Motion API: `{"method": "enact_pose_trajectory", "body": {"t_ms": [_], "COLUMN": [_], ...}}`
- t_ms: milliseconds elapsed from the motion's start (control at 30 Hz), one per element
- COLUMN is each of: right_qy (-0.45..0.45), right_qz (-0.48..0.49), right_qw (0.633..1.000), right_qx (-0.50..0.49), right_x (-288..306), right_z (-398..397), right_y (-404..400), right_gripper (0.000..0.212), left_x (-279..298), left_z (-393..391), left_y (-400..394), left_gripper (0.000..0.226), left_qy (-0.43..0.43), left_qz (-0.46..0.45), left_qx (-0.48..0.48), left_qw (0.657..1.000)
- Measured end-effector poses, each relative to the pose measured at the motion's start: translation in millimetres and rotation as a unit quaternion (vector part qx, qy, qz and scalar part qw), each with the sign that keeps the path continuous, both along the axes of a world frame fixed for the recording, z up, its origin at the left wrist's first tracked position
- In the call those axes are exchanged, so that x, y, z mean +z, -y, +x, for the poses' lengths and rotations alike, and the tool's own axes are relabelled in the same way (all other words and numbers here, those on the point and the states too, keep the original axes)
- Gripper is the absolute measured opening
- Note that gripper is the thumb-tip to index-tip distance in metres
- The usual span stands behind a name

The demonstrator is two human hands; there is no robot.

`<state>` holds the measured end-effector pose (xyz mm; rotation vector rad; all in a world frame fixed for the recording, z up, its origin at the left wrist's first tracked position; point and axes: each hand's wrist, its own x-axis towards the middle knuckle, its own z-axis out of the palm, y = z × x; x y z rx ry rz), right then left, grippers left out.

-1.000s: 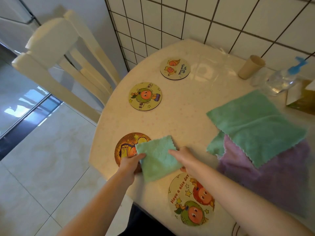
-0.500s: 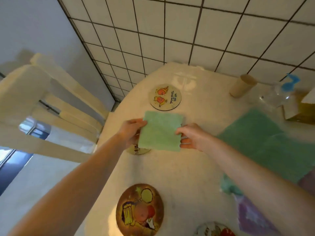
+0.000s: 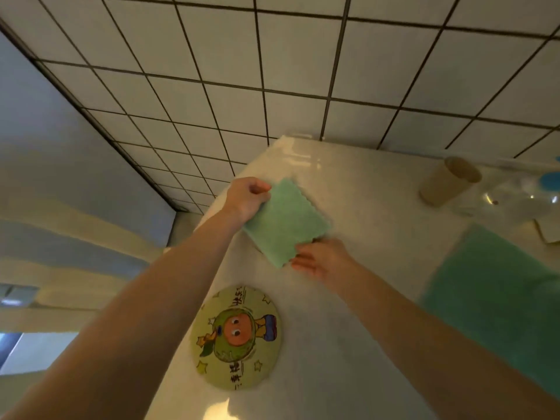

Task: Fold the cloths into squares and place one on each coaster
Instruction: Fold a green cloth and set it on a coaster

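Lying at the far side of the table (image 3: 348, 298), toward 12 o'clock from the person, the folded green cloth (image 3: 286, 224) is held by two opposite corners. Its 10 o'clock corner is pinched by the left hand (image 3: 247, 198), fingers curled over the edge. Its 5 o'clock corner is touched by the right hand (image 3: 321, 260), fingers stretched toward the cloth; whether anything is pinched there cannot be told, since the thumb is hidden.

The cloth is tilted, its slightly longer axis running from 11 to 5 o'clock. No coaster can be seen beneath it: only a dark sliver shows at the lower right edge, too small to name. If a coaster lies under it, it is fully covered, and centring cannot be checked. Contact with the table cannot be confirmed either.

The one plainly visible coaster, the cartoon coaster (image 3: 236, 338), lies bare at 6 o'clock from the cloth, well apart, nearer the left forearm.

An unfolded green cloth (image 3: 491, 298) is cut off at 3 o'clock. A paper cup (image 3: 448, 184) stands at 2 o'clock; a clear bottle (image 3: 515, 198) beside it is blurred and cropped. Motion blur softens all edges.
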<state>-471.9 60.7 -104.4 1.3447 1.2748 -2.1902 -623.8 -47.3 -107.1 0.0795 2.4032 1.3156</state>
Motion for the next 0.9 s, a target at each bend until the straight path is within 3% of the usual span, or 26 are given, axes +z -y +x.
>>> {"method": "enact_pose_trajectory", "body": {"t_ms": [267,400,533,667,900], "right_qy": [0.024,0.037,0.042,0.006,-0.017], "right_qz": [-0.004,0.026,0.143,0.325,0.51], "right_qw": [1.0,0.996,0.977,0.916,0.803], "right_qx": [-0.011,0.074,0.155,0.236,0.308], "right_x": [-13.8,-7.1,-1.6,11.1,34.2], "right_z": [-9.6,-3.4,23.0,65.2,191.8], "right_y": [-2.5,-4.3,-6.2,-20.5,-69.7], "right_gripper": [0.039,0.031,0.018,0.016,0.019], "left_x": [-26.1,-21.8,-7.3,15.0,36.2], "left_z": [-15.9,-8.8,9.0,52.2,182.3], "left_y": [-10.2,-3.0,19.2,32.8,1.8], "left_gripper": [0.009,0.023,0.033,0.025,0.015], "left_qy": [-0.042,-0.073,-0.051,-0.091,-0.104], "left_qz": [-0.053,-0.081,-0.059,-0.061,-0.042], "left_qx": [-0.04,-0.014,0.053,0.0,-0.099], "left_qw": [0.997,0.994,0.996,0.994,0.989]}}
